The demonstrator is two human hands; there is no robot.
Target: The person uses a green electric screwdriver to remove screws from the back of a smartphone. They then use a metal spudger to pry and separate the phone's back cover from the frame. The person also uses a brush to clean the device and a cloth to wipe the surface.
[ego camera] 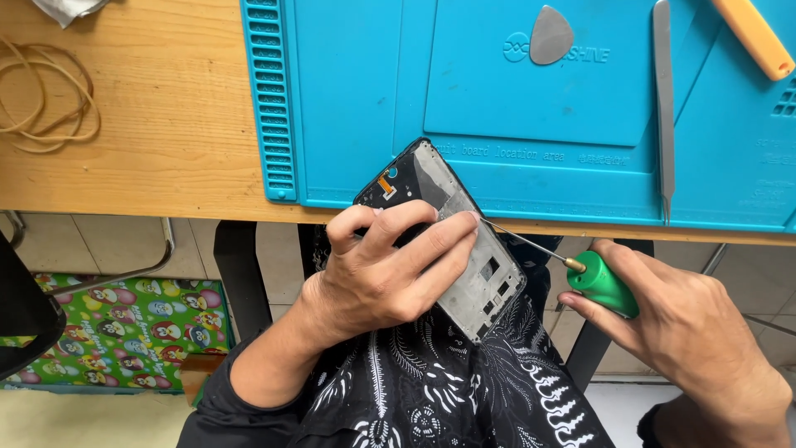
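My left hand grips an opened phone frame, a black and grey chassis with its inner metal plate facing up, tilted over the table's front edge and my lap. My right hand holds a green-handled screwdriver. Its thin metal shaft reaches left, and the tip meets the frame's right edge near my left fingertips. An orange flex connector shows near the frame's top end.
A blue repair mat covers the wooden table. On the mat lie a grey triangular pick, metal tweezers and an orange-handled tool. Rubber bands lie at the left. A patterned cloth covers my lap.
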